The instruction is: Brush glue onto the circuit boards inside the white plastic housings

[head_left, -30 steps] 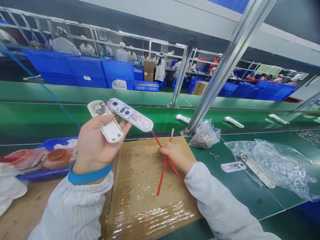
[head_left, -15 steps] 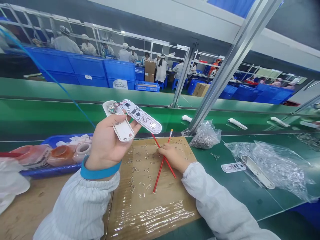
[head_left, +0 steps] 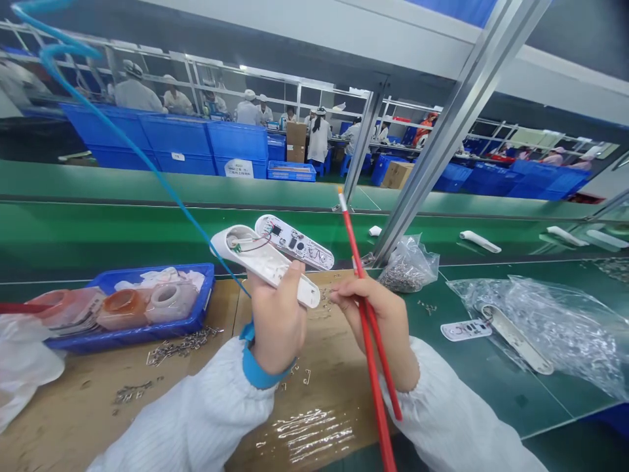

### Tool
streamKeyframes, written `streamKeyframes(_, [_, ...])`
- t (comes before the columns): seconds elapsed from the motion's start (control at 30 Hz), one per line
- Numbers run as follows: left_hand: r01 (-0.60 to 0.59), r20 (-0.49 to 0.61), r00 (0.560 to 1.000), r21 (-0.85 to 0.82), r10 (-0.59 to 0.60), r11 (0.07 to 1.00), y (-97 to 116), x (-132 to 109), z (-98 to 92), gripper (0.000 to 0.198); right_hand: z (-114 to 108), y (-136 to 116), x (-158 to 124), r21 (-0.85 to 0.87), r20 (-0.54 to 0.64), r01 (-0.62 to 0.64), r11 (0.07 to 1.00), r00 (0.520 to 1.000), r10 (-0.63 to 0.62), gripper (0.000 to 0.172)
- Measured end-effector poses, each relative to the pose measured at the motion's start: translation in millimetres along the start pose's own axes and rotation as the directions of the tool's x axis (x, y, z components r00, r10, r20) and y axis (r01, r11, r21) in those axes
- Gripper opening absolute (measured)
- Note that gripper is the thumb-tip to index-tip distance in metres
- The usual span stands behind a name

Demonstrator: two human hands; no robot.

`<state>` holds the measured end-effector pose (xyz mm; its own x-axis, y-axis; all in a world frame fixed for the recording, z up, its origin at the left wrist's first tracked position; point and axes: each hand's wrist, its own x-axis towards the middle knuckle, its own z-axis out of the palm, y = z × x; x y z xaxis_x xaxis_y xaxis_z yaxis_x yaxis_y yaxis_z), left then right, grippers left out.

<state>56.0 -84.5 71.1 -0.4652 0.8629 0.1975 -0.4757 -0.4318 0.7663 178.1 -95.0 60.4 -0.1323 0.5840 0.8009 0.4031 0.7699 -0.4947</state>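
Hands (head_left: 278,314) close together, tray rim (head_left: 209,288) near

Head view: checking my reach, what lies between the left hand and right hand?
Plastic-wrapped cardboard with small metal clips, seen in the head view; the white plastic housing in the left hand juts partly over it toward the right hand.

Electronics assembly factory, green conveyor belt (head_left: 196,229), blue crates (head_left: 238,141), workers in white smocks (head_left: 319,134)
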Motion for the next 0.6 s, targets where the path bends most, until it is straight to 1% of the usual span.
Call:
streamKeyframes(0.1, [-0.090,-0.005,0.996,0.093,0.091,0.992,-11.8,-9.8,-3.3,0.044,5.0,-2.8,-5.0,0.006,0.052,-0.095,0.995,0.994,0.094,0.011])
streamKeyframes(0.3, [-0.197,-0.038,0.977,0.239,0.212,0.951,-25.0,-15.0,-8.2,0.043,9.0,-7.3,-3.6,0.049,0.049,-0.232,0.972,0.972,0.229,0.010])
streamKeyframes(0.37, [-0.217,-0.035,0.971,0.288,0.236,0.933,-26.5,-15.8,-9.2,0.038,10.4,-7.2,-2.8,0.058,0.053,-0.245,0.968,0.969,0.242,0.010])
streamKeyframes(0.47, [-0.211,-0.026,0.972,0.334,0.233,0.919,-28.6,-18.0,-10.5,0.029,12.7,-3.9,-4.5,0.050,0.068,-0.270,0.962,0.962,0.266,0.009])
streamKeyframes(0.53, [-0.204,-0.030,0.974,0.326,0.226,0.923,-30.4,-19.5,-10.7,0.026,14.8,-1.7,-7.7,0.046,0.065,-0.270,0.962,0.962,0.267,0.010])
streamKeyframes(0.6, [-0.199,-0.044,0.975,0.285,0.220,0.938,-31.2,-19.9,-10.2,0.026,18.1,-1.1,-12.3,0.016,0.036,-0.237,0.971,0.971,0.236,0.012])
